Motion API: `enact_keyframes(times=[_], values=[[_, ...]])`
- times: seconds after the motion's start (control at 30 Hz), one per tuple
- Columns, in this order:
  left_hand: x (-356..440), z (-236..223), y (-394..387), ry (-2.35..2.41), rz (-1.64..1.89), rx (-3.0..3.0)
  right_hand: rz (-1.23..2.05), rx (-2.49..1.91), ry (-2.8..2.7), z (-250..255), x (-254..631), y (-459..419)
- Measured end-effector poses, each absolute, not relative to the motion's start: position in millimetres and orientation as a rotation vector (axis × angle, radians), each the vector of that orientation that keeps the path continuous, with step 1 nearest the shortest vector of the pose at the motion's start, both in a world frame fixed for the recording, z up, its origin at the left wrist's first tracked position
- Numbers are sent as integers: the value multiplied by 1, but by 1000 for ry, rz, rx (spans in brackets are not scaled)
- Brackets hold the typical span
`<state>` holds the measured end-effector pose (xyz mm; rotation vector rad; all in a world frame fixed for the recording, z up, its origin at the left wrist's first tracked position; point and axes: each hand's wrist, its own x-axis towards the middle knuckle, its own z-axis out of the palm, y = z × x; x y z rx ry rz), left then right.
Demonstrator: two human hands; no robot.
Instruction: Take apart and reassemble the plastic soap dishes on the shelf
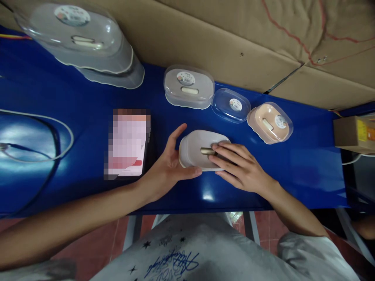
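Observation:
A pale, rounded plastic box (193, 150) sits on the blue table in front of me, with a brownish-gold oblong piece (206, 151) in the middle of its top. My left hand (171, 162) grips the box's left end, thumb along the near side and index finger raised off it; its other fingers are mostly hidden. Over the right half lies my right hand (238, 166), its fingers holding the box across the top and near edge, fingertips beside the oblong piece. Just behind stands a clear plastic lid (224, 105) with a round label.
A lidded pale box (187, 97) and a peach one (260, 121) stand along the back. Larger stacked boxes (114, 62) occupy the back left. A phone (125, 144) with a blurred screen is left of my hands. Cardboard (228, 50) borders the table; a white cable (70, 132) loops left.

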<state>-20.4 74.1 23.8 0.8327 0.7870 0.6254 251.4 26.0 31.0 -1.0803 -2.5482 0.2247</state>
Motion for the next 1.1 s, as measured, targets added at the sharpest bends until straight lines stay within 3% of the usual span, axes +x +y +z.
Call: enact_keyframes(times=[0.33,0.53,0.87,1.1], values=[[-15,21,79,776,645,562,437,-1147,-2340,22,264,35],[-14,26,80,799,646,451,318,-1125,-2484,17,254,31],[-11,25,78,783,637,384,383,-1045,-2479,12,265,40],[-14,28,77,790,615,387,211,-1620,-2163,3,280,66]])
